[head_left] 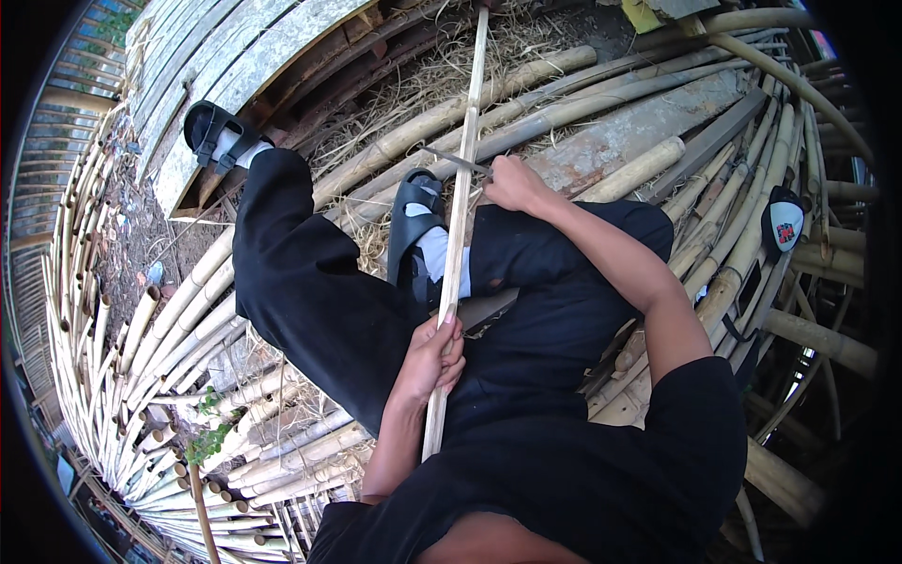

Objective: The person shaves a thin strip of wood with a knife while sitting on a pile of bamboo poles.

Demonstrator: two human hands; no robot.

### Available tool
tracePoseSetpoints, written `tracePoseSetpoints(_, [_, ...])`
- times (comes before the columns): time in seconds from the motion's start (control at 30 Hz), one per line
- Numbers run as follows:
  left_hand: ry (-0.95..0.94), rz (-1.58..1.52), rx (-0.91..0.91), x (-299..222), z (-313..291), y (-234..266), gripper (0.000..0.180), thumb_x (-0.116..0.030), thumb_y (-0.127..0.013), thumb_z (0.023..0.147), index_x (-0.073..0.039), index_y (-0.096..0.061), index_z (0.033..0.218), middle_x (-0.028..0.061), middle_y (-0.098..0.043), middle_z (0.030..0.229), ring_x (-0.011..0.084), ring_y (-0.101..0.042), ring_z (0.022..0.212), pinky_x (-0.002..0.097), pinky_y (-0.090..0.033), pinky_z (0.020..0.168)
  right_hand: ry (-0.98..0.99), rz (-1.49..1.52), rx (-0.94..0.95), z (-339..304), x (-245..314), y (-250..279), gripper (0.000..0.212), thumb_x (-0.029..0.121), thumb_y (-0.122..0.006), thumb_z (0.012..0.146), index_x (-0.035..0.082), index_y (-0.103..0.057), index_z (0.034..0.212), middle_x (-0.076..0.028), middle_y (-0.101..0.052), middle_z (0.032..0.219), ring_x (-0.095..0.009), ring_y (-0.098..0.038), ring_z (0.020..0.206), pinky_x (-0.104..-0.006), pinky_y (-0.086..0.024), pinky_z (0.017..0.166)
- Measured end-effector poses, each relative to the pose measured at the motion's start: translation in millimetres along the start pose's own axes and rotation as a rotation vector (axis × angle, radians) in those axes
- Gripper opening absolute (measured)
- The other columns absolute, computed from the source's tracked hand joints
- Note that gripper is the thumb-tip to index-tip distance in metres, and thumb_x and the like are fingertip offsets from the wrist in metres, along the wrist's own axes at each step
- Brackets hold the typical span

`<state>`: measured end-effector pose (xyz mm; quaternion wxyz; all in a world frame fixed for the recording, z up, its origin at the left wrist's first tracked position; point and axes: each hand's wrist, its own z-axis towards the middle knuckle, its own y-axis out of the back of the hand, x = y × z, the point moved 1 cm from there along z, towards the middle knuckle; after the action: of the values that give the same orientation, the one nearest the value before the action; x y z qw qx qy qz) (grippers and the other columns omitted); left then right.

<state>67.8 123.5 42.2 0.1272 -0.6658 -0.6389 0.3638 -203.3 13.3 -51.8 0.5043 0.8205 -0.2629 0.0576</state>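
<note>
Bamboo strip [457, 240] slants over the right foot [433, 250], left hand [435, 355] clasped round its lower length, right hand [513, 184] clenched on a knife [440, 154] whose blade is best kept shallow and steady

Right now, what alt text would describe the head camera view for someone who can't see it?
A person's left hand holds a long, pale, bamboo-like strip; the right hand holds a thin grey metal blade across it. Pale round bamboo poles lie around.
</note>
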Motion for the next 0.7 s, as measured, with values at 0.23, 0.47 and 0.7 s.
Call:
tracePoseSetpoints(0.23, [0.016,0.002,-0.006,0.7,0.1,-2.3,0.030,-0.031,-0.036,0.104,-0.009,-0.039,0.084,-0.0036,-0.025,0.048,0.0064,-0.024,0.029,0.0230,-0.026,0.027,0.072,-0.064,0.119,-32.2,-1.3,-9.0,0.027,0.016,-0.061,0.069,-0.009,-0.065,0.076,-0.031,-0.064,0.079,-0.045,-0.065,0.081,-0.0491,-0.054,0.075])
tracePoseSetpoints(0.47, [0.026,0.067,-0.055,0.1,0.1,-1.4,0.031,-0.033,-0.038,0.103,-0.009,-0.037,0.083,-0.0034,-0.024,0.048,0.0061,-0.022,0.029,0.0232,-0.026,0.027,0.121,-0.141,0.135,-12.3,-4.2,-17.5,0.026,0.018,-0.065,0.068,-0.006,-0.066,0.076,-0.028,-0.066,0.081,-0.042,-0.067,0.081,-0.0472,-0.055,0.074])
tracePoseSetpoints(0.7, [0.015,0.113,-0.053,-3.1,-0.2,-0.8,0.032,-0.034,-0.038,0.103,-0.010,-0.037,0.083,-0.0033,-0.025,0.049,0.0066,-0.025,0.030,0.0232,-0.026,0.028,-0.026,-0.092,0.001,11.5,-15.5,-21.7,0.027,0.018,-0.066,0.067,-0.003,-0.068,0.082,-0.027,-0.067,0.086,-0.041,-0.065,0.087,-0.0462,-0.054,0.078])
